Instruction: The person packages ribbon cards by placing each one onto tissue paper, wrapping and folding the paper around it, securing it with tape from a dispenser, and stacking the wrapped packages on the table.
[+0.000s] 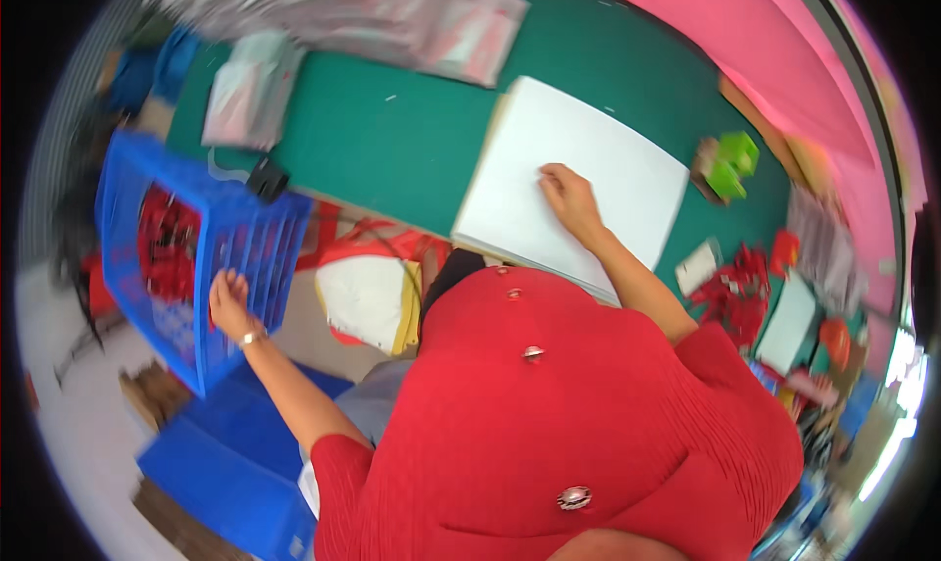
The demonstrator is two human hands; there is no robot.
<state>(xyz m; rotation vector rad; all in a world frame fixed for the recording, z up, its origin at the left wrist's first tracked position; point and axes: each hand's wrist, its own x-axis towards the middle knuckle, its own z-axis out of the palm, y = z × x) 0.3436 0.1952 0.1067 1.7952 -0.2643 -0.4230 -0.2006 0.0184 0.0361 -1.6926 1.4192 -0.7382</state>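
A thick stack of white sheets [618, 159] lies on the green table, and my right hand [571, 198] rests on it. The fingers of that hand are curled together, and I see nothing in them. Down on the left, my left hand [231, 304] is at the near side of a blue plastic crate [204, 267], its fingers loosely bent and a little apart. Nothing shows in it, though the hand is slightly blurred. Red pieces [169, 243] lie inside the crate. Whether my left fingers touch the crate's edge I cannot tell.
Plastic-wrapped packs [363, 12] are heaped along the far left of the green table [382, 130]. A bright green object [732, 165] and red pieces [740, 292] lie to the right. Below the table edge is a white bundle [365, 298]; a blue box [240, 448] stands under the crate.
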